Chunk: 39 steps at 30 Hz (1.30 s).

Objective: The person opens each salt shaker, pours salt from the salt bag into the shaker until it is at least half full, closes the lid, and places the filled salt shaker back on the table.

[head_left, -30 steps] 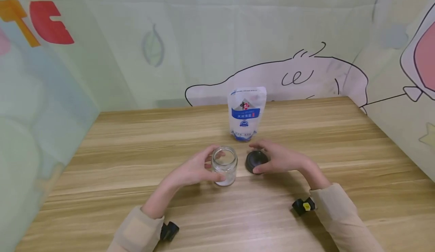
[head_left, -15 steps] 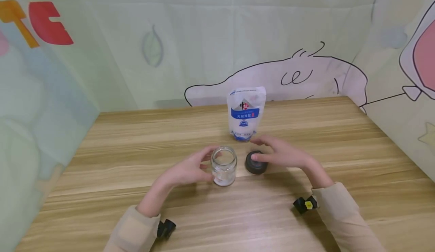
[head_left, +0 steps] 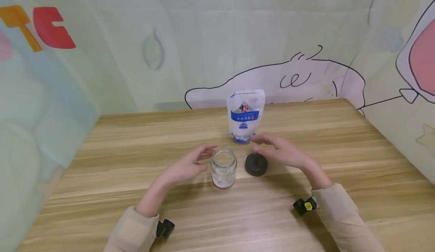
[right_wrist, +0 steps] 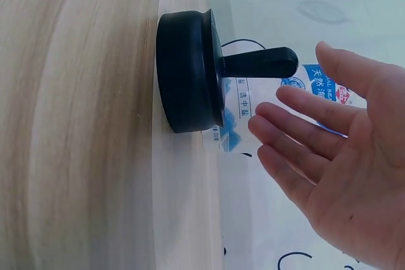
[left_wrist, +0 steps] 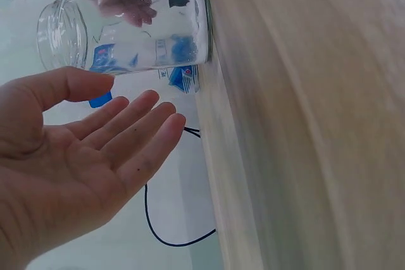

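A clear glass jar [head_left: 223, 171] stands upright and uncovered on the wooden table. To its left is my left hand [head_left: 187, 165], apart from the glass, its fingers relaxed; the left wrist view shows the palm [left_wrist: 82, 156] holding nothing. Right of the jar sits a black lid [head_left: 256, 165] on the table, its stem-like knob [right_wrist: 262, 63] pointing up. My right hand [head_left: 280, 150] hovers beside that knob with fingers loosely extended and nothing in them. Behind both stands a white and blue pouch [head_left: 244, 118] with Chinese print, close to my right fingertips in the head view.
The wooden table [head_left: 142, 131] meets a printed cloth backdrop [head_left: 190, 44] at its back and sides. Black devices [head_left: 165, 228] are strapped at both wrists, below the rolled beige sleeves [head_left: 134, 225].
My left hand has let go of the jar and drawn back to the left. My right fingers have come off the lid and risen slightly. Jar, lid and pouch stay in place.
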### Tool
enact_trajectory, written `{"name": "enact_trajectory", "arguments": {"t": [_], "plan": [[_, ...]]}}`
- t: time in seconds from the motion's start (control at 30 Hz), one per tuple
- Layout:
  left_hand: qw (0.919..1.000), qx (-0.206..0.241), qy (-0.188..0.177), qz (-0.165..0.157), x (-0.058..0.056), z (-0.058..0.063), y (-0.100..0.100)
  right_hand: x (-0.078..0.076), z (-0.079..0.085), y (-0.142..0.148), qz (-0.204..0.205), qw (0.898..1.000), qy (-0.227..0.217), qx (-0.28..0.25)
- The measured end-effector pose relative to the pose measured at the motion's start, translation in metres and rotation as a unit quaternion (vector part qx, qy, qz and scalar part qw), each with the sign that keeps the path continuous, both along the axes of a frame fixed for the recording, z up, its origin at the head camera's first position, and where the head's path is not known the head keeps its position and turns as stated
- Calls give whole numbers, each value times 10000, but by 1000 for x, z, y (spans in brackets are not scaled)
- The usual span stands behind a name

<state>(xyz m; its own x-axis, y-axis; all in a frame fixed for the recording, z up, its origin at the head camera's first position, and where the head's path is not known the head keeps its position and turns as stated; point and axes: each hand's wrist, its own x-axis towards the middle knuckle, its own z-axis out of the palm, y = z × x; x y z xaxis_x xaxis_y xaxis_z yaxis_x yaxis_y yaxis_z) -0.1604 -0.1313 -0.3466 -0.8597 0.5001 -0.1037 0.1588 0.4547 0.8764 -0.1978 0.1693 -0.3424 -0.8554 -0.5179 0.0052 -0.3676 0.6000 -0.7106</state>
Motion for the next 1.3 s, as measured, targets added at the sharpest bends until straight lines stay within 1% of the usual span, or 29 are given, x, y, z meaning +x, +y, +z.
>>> {"name": "enact_trajectory", "arguments": {"t": [0.17, 0.37, 0.57, 0.77, 0.9, 1.07, 1.17, 1.3], "plan": [[9996, 89, 120, 234, -5, -2, -4, -2, -2, 1, -56, 9998, 97, -158], [9980, 165, 169, 579, -11, -2, -7, -5, -2, 0, -274, 9987, 192, -372], [9964, 296, 224, 768, -21, -4, -5, -6, -3, 3, -614, 9952, 473, -592], [9934, 622, 260, 932, -31, -5, 0, -10, -1, 4, -1025, 9906, 511, -748], [9920, 723, 256, 999, -37, -4, 4, -15, 0, 5, -1282, 9863, 496, -912], [9885, 969, 160, 1154, -46, -3, 10, -20, 4, 4, -1602, 9774, 373, -1330], [9842, 1100, 62, 1390, -51, -3, 14, -23, 6, 3, -1733, 9717, 355, -1565], [9796, 1229, -39, 1591, -58, -3, 20, -26, 6, 1, -1878, 9645, 459, -1799]]}}
